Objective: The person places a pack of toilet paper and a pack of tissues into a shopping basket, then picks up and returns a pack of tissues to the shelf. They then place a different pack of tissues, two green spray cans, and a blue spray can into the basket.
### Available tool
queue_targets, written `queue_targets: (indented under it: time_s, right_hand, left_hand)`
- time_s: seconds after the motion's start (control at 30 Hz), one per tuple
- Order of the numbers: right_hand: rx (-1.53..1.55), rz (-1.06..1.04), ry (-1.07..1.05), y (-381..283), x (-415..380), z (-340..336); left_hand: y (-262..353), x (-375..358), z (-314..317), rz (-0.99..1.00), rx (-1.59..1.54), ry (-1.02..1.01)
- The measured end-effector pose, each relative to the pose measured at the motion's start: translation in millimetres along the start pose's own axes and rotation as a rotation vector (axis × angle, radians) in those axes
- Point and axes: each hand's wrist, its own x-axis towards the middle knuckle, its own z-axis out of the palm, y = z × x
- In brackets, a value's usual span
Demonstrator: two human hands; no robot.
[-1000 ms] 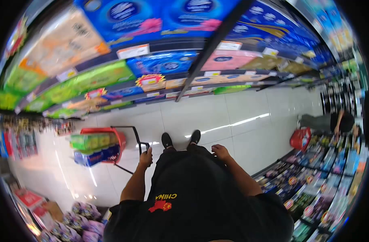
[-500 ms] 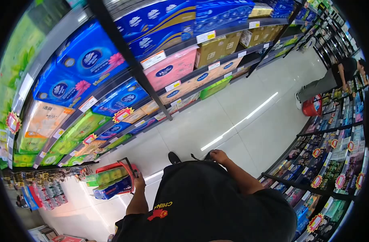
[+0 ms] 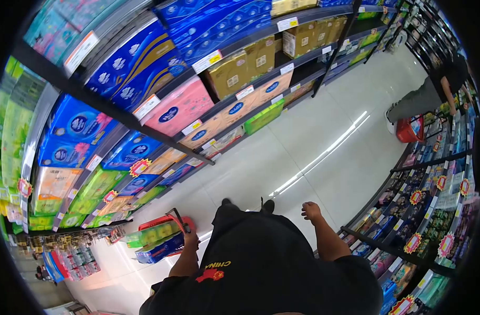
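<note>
You are in a shop, apparently a supermarket, standing in an aisle with a pale, glossy tiled floor (image 3: 324,134). Along one side you have long tiered shelving (image 3: 82,94), closely stocked with packaged goods in repeated rows: blue packs (image 3: 219,31), a pink pack (image 3: 179,107) and gold packs (image 3: 240,71). White price tags (image 3: 207,61) line the shelf edges, and red-and-yellow starburst labels (image 3: 140,167) stand out among them. Facing it, you have more stocked racks (image 3: 408,226). A red shopping basket (image 3: 188,224) beside you holds packs, and farther along, another person (image 3: 426,97) stands by a second red basket (image 3: 409,131).
</note>
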Motion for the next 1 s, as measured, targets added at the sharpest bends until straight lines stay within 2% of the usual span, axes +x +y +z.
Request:
queue_targets:
  time_s: [0.1, 0.2, 0.23, 0.27, 0.33, 0.4, 0.5, 0.6, 0.63, 0.67, 0.8, 0.87, 0.9, 1.0]
  right_hand:
    - [0.041, 0.069, 0.025, 17, 1, -20]
    - [-0.005, 0.152, 0.032, 40, 15, -23]
    - [0.054, 0.131, 0.027, 40, 11, -20]
    - [0.11, 0.108, 0.025, 37, 9, -17]
    - [-0.064, 0.016, 0.006, 18, 4, -11]
    - [-0.549, -0.469, -0.058, 60, 74, -20]
    - [-0.536, -0.417, -0.075, -15, 61, -30]
    - [-0.492, -0.287, 0.03, -105, 51, -52]
    - [-0.287, -0.209, 0.031, -130, 54, -57]
    - [-0.171, -0.107, 0.005, -155, 53, -71]
    - [-0.021, -0.109, 0.16, -224, 84, -107]
    - [0.003, -0.099, 0.156, -254, 95, -116]
    - [0.01, -0.109, 0.136, -267, 96, -116]
    - [-0.019, -0.079, 0.069, -290, 114, -112]
  left_hand:
    - [41, -25, 28, 0.057, 0.024, -0.242]
    - [69, -19, 61, 0.149, -0.063, -0.44]
    - [79, -17, 75, 0.173, -0.118, -0.458]
    - [89, -15, 89, 0.113, -0.112, -0.428]
    - [115, -21, 121, -0.012, -0.104, -0.375]
    - [144, -25, 153, 0.004, -0.057, -0.394]
    - [186, -27, 201, -0.017, 0.122, -0.287]
    - [226, -37, 229, 0.017, 0.105, -0.29]
    - [231, -30, 237, -0.008, -0.016, -0.343]
    - [237, -21, 244, -0.015, 0.003, -0.324]
    - [278, -34, 263, -0.046, 0.032, -0.278]
    - [290, -40, 271, -0.02, -0.027, -0.259]
    - [293, -39, 276, -0.081, -0.093, -0.283]
    - [300, -46, 286, -0.078, -0.033, -0.187]
